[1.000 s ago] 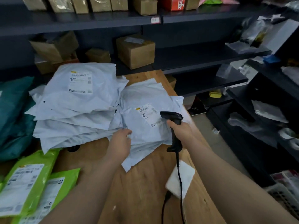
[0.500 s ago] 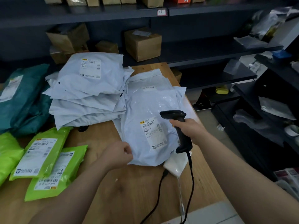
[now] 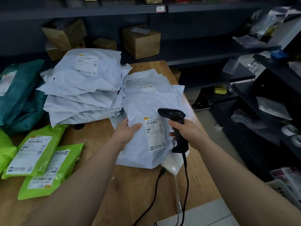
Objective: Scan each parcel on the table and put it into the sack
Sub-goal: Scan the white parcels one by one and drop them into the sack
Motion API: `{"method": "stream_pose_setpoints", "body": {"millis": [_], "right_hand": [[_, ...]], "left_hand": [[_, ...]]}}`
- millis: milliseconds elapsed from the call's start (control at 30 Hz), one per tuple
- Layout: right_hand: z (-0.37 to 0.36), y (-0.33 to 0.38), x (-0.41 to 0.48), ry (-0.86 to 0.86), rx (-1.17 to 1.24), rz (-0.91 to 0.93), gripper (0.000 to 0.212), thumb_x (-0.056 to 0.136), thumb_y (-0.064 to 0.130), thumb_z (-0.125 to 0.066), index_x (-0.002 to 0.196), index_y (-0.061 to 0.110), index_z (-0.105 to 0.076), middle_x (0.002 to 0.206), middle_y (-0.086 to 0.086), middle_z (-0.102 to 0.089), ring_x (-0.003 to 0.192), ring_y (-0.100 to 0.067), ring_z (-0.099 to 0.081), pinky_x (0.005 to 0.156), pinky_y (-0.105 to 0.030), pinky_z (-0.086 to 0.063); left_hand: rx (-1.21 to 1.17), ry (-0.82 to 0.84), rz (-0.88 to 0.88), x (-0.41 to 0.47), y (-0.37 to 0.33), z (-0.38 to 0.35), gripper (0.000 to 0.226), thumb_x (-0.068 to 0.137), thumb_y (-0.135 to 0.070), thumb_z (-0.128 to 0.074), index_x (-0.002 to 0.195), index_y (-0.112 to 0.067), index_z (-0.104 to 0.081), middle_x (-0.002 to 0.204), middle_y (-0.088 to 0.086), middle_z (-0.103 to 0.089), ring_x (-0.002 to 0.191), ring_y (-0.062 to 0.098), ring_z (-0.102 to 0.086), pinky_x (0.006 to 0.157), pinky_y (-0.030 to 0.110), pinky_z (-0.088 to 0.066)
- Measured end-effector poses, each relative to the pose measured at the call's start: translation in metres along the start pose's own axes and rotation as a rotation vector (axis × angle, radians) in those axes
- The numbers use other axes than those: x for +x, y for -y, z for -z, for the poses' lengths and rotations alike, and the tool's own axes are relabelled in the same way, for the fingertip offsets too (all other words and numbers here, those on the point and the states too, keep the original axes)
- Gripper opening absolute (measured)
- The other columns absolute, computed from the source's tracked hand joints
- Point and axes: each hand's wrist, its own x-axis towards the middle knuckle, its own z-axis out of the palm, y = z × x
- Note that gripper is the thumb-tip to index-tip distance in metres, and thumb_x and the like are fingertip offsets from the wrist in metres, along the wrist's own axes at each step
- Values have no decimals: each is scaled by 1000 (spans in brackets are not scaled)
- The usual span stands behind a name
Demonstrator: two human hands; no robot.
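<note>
Grey parcel [image 3: 143,149], frame centre over the counter [image 3: 130,185]: my left grip [image 3: 128,130] is pinching its left edge, my right grip [image 3: 187,132] is clasping the scanner [image 3: 172,114], and I am judging the label [image 3: 154,132] needs holding flat, squarely facing the scanner's nose.

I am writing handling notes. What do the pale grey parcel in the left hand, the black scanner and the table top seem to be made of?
Pale grey parcel: thin plastic film, slightly glossy; it creases and catches light. Black handheld scanner: probably hard moulded plastic, matte with faint sheen. Brown table top: wood or veneer, smooth; grain lines show.
</note>
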Motion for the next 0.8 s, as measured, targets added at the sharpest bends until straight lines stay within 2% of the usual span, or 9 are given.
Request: {"method": "stream_pose_setpoints", "body": {"millis": [67, 133, 200, 267, 400, 500, 600, 700, 800], "right_hand": [[7, 5, -11, 24, -5, 35, 23, 90, 32, -67, 99, 11, -66, 88, -12, -72, 69, -19, -71, 66, -33, -60], [13, 11, -22, 41, -9, 83, 26, 89, 34, -67, 101, 11, -67, 87, -14, -74, 64, -19, -69, 63, -31, -59], [15, 19, -32, 45, -19, 125, 26, 89, 35, -67, 100, 11, -67, 81, -10, -74, 62, -17, -66, 60, -29, -58], [12, 27, -39, 50, -34, 145, 27, 87, 34, -69, 95, 9, -68, 74, -7, -72, 59, -15, -63, 57, -27, -55], [-7, 37, -47, 81, -101, 155, 20, 85, 26, -71, 80, 7, -64, 61, -3, -64, 49, -11, -55, 49, -23, -48], [-21, 39, -49, 60, -134, 154, 20, 86, 23, -68, 75, 9, -60, 58, -2, -58, 44, -11, -50, 46, -22, -44], [-21, 40, -51, 4, -136, 138, 19, 86, 25, -67, 76, 10, -61, 57, 0, -58, 43, -10, -50, 43, -21, -43], [-14, 41, -55, -35, -128, 125, 20, 86, 26, -67, 74, 11, -61, 51, 3, -56, 41, -9, -50, 40, -18, -41], [-7, 42, -59, -51, -122, 113, 20, 86, 25, -66, 74, 10, -61, 52, 1, -55, 41, -11, -49, 42, -21, -42]], "left_hand": [[22, 6, -93, -10, -6, 1, 26, 90, -26, -67, 114, -18, -63, 100, -5, -70, 90, 14, -68, 71, 25, -55], [137, -61, -232, -22, -13, 5, 12, 92, -27, -63, 98, -17, -66, 90, -3, -71, 86, 15, -68, 67, 24, -53], [240, -162, -362, -30, -17, 13, 18, 93, -29, -61, 89, -11, -65, 85, 5, -70, 79, 19, -66, 64, 29, -50], [211, -221, -428, -35, -21, 21, 19, 93, -27, -61, 90, -8, -65, 89, 11, -70, 80, 21, -64, 69, 36, -51], [-16, -231, -375, -31, -23, 28, 8, 96, -21, -57, 98, -22, -65, 98, -1, -71, 96, 18, -67, 85, 37, -53], [-42, -197, -320, -21, -20, 24, 20, 99, -23, -50, 114, -15, -61, 115, 3, -67, 110, 20, -61, 96, 36, -46], [-76, -162, -206, -13, -15, 14, 43, 101, -32, -44, 139, -11, -45, 142, 1, -49, 132, 19, -44, 111, 35, -35], [-144, -138, -177, -10, -10, 6, 45, 102, -34, -42, 143, -16, -41, 144, 0, -47, 131, 18, -43, 106, 31, -35], [-169, -157, -151, -9, -8, 2, 51, 102, -35, -42, 148, -17, -32, 148, -4, -39, 135, 17, -37, 102, 28, -31]]}}
